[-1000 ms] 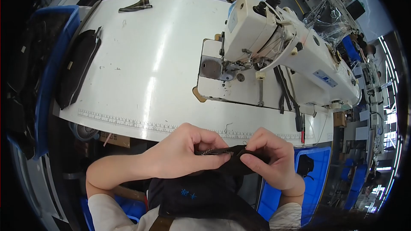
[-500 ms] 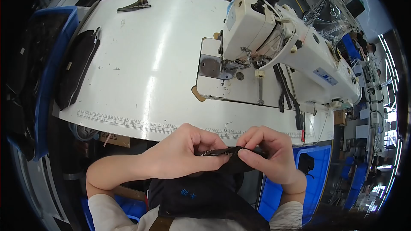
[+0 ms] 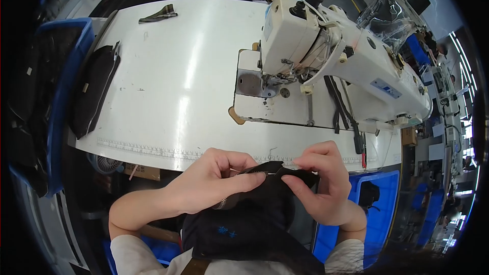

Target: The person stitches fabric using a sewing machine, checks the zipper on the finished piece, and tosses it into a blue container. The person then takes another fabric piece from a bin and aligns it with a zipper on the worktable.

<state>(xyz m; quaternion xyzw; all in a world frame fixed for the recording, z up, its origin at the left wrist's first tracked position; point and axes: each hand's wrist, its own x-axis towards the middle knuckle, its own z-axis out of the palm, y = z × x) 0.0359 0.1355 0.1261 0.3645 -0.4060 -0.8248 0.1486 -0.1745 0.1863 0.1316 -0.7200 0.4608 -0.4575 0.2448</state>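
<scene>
Above my lap, at the table's front edge, a dark fabric piece (image 3: pixel 270 186) with a metal-toothed zipper (image 3: pixel 222 203) stretches between my hands. My left hand (image 3: pixel 214 178) is closed on its left part, thumb on top and fingers curled behind. On the other side, my right hand (image 3: pixel 328 183) has its thumb against the fabric's right end. The index finger is raised apart from the thumb, and the dark cloth passes between them toward the palm. The other right fingers are partly hidden. A corner of the cloth points up between the hands.
A white sewing machine (image 3: pixel 351 51) stands at the right of the white table (image 3: pixel 153 102). A dark zippered pouch (image 3: pixel 94 91) lies left, a striped scrap (image 3: pixel 159 14) at the back. Dark strips (image 3: pixel 336 99) lie by the machine. Blue bins (image 3: pixel 379 214) flank the table.
My right index finger has lifted away from the thumb, opening the pinch on the cloth. My left hand has shifted slightly left, and zipper teeth now show below it. The view has tilted slightly.
</scene>
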